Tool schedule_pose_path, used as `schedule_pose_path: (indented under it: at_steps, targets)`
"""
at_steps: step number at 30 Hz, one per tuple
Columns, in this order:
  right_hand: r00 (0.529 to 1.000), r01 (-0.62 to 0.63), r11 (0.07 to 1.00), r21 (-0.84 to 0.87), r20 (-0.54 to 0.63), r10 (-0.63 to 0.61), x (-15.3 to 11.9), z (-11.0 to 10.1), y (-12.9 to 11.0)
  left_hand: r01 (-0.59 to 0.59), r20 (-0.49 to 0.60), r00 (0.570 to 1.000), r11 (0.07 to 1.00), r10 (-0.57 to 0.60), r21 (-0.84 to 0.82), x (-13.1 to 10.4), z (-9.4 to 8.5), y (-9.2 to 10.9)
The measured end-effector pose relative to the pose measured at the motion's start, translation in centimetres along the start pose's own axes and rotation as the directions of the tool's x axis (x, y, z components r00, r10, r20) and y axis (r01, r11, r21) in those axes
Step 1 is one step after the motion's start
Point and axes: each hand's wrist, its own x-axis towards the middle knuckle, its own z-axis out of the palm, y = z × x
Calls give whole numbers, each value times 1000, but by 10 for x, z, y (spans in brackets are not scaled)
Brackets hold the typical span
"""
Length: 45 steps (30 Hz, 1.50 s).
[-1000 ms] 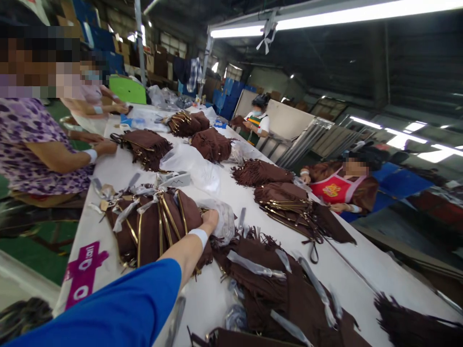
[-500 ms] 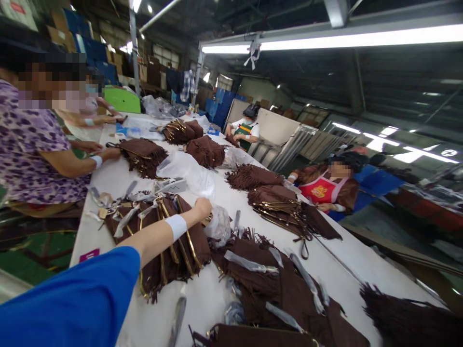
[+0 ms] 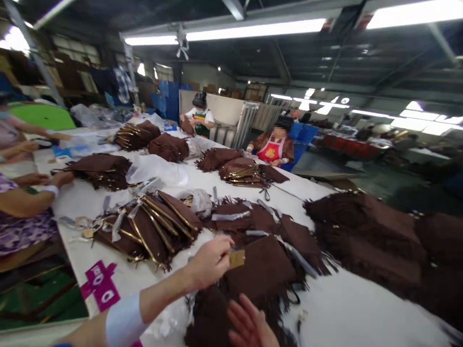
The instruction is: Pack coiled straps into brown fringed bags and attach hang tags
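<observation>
Left hand (image 3: 212, 260) back from its reach across the table: half a second ago it was beside the crumpled clear plastic bag (image 3: 202, 202) by the heap of brown pouches with gold zips (image 3: 152, 224). Now well apart from that bag, closed in a pinch on a small tan rectangular tag (image 3: 238, 259), card by its look. Whether a cord ties the tag to anything: cannot tell.

Tag's place: just above the left edge of a flat dark-brown fabric pouch (image 3: 262, 267) with fringe, on the near part of the white tabletop (image 3: 343, 308). From this angle, contact between the two not certain.

Right hand (image 3: 251, 323) has come into view at the lower edge, fingers loosely spread, no grip seen; it is near a darker brown piece of fabric (image 3: 210, 313) below the pouch.

What the change means, as judged: tag, pouch and both hands are now together in the near working area, so the fetching reach looks over.

View has swung rightward as well; the co-worker in the purple spotted top (image 3: 25, 212) is now cut off at the left edge
</observation>
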Motion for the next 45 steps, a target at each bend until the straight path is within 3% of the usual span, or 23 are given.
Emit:
schedule_pose_path:
  at_steps: [3, 6, 8, 10, 12, 14, 17, 19, 20, 22, 27, 29, 31, 34, 36, 37, 39, 41, 45]
  targets:
    - [989, 45, 910, 412, -148, 18, -17, 9, -12, -90, 172, 981, 996, 89, -5, -53, 50, 22]
    - [973, 32, 807, 590, -202, 109, -36, 2, -20, -82, 275, 954, 986, 119, -142, -89, 71, 26]
    - [980, -48, 773, 632, -120, 159, -52, -8, -22, 56, 266, 964, 968, 11, -243, -99, 76, 20]
    - [983, -125, 750, 649, -19, 180, -69, -17, -23, 263, 246, 952, 899, -183, -350, -102, 80, 9]
    - [980, -182, 741, 646, 57, 191, -83, -24, -25, 451, 308, 890, 750, -336, -484, -101, 88, -2]
    - [975, -216, 744, 632, 100, 198, -92, -26, -29, 570, 451, 821, 565, -351, -597, -101, 99, -11]
    - [972, -232, 758, 609, 122, 199, -99, -24, -33, 704, 695, 699, 332, -167, -628, -105, 115, -17]
    - [973, -229, 776, 588, 117, 199, -102, -24, -34, 763, 776, 628, 237, -53, -602, -110, 120, -20]
    - [974, -227, 783, 579, 112, 199, -104, -24, -34, 773, 789, 614, 218, -24, -596, -112, 121, -21]
    - [975, -218, 797, 563, 89, 204, -110, -28, -32, 757, 776, 629, 264, -46, -598, -117, 119, -24]
    - [967, -233, 871, 433, 9, 255, -138, -56, -3, 646, 695, 692, 597, -195, -475, -127, 97, -32]
    - [959, -268, 935, 232, -24, 281, -148, -72, 20, 508, 653, 732, 795, -195, -331, -131, 89, -32]
    - [962, -264, 962, -75, -95, 256, -153, -82, 44, 255, 586, 794, 963, -160, -82, -136, 86, -28]
    - [961, -150, 911, -385, -271, 43, -145, -74, 67, -65, 561, 824, 971, -78, 231, -141, 93, -17]
    - [961, -94, 940, -328, -276, 0, -134, -50, 67, -153, 587, 808, 947, -45, 282, -141, 99, -9]
    - [977, -85, 969, -230, -210, 36, -128, -35, 64, -171, 587, 809, 943, -31, 286, -139, 102, -6]
    - [996, -77, 996, -47, -56, 74, -116, -4, 54, -176, 557, 830, 945, -8, 276, -134, 102, -5]
    - [991, -127, 992, 11, 46, 126, -106, 15, 47, -145, 513, 859, 961, 3, 237, -125, 96, -12]
    - [991, -115, 978, -176, 43, 124, -94, 10, 46, 18, 467, 883, 998, -41, 54, -110, 71, -46]
